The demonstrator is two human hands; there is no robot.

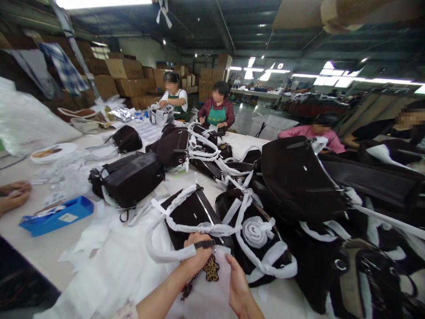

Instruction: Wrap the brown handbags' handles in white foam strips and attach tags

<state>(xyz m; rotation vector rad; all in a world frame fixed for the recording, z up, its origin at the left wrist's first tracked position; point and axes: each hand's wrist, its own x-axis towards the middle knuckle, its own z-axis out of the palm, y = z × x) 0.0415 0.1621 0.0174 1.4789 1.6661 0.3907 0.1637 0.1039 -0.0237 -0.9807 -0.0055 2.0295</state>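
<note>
My left hand (199,252) is closed around the black strap end (204,244) of a white-wrapped handle, at the front edge of a black bag (189,210). Just below its fingers hangs a leopard-print bear charm (211,268) with a dark tassel beside it. To the right, my right hand (237,283) has its thumb and fingers on the edge of a thin white sheet (221,288) that lies behind the charm. Another black bag (232,204) with white-wrapped handles and a rolled white strip (257,231) lies close by on the right.
Black bags (299,177) are piled on the right and across the middle. White sheets (109,261) spread at the left, near a blue tape dispenser (63,215). Another person's hands (15,195) show at the left edge. Several people sit beyond, before stacked cartons (124,68).
</note>
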